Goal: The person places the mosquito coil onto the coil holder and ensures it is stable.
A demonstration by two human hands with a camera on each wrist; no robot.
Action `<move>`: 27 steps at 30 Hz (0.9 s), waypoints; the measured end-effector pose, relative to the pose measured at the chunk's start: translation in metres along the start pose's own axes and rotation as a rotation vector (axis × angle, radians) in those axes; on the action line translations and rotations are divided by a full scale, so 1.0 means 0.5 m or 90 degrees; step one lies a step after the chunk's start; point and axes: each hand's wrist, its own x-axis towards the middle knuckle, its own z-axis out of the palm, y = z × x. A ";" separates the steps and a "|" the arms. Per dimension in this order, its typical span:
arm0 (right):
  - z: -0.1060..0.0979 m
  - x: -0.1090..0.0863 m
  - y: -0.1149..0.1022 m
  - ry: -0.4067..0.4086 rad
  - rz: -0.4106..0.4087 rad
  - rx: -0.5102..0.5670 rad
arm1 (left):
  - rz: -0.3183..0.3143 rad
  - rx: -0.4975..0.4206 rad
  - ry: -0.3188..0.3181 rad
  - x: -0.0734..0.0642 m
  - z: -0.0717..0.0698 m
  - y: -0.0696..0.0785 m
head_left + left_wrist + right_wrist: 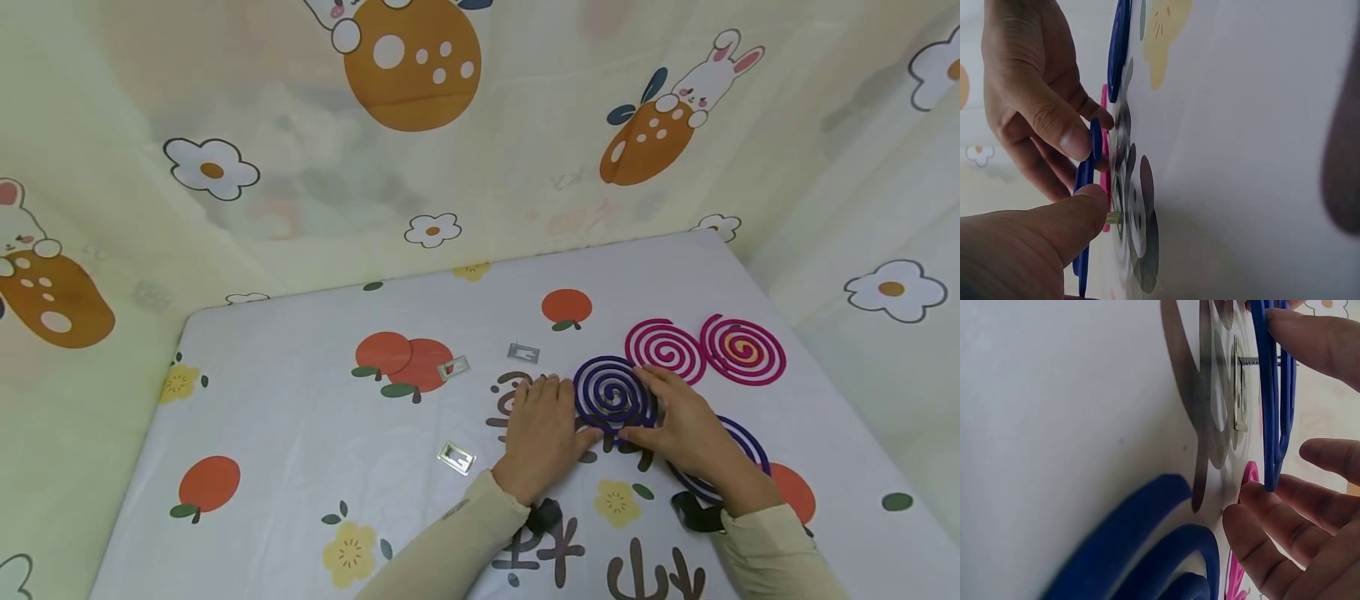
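Note:
Both hands hold a dark blue spiral mosquito coil [613, 393] slightly above the cloth, tilted near upright in the wrist views. My left hand [546, 423] has its thumb on the near edge and its fingers along the left side. From the right, my right hand [686, 429] grips the rim between thumb and fingers. Beneath the coil, a small metal stand [1240, 412] lies on the cloth, its thin prong pointing up at the coil. A second blue coil [763, 457] lies flat under the right wrist, partly hidden by it.
Two pink coils [666, 352] lie side by side behind the right hand. Several small metal stands [456, 457] lie to the left on the printed tablecloth [285, 433]. Patterned curtains [510, 183] rise behind the table and at its sides. Black wristbands [697, 512] sit at both wrists.

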 end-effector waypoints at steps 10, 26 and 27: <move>0.000 -0.004 0.001 0.027 -0.001 0.005 | -0.006 0.011 -0.001 0.009 0.000 0.008; 0.007 -0.003 -0.008 0.019 0.034 -0.010 | -0.015 -0.030 -0.018 0.009 -0.003 -0.002; 0.007 -0.003 -0.009 0.018 0.035 -0.010 | -0.015 -0.035 -0.017 0.008 -0.003 -0.002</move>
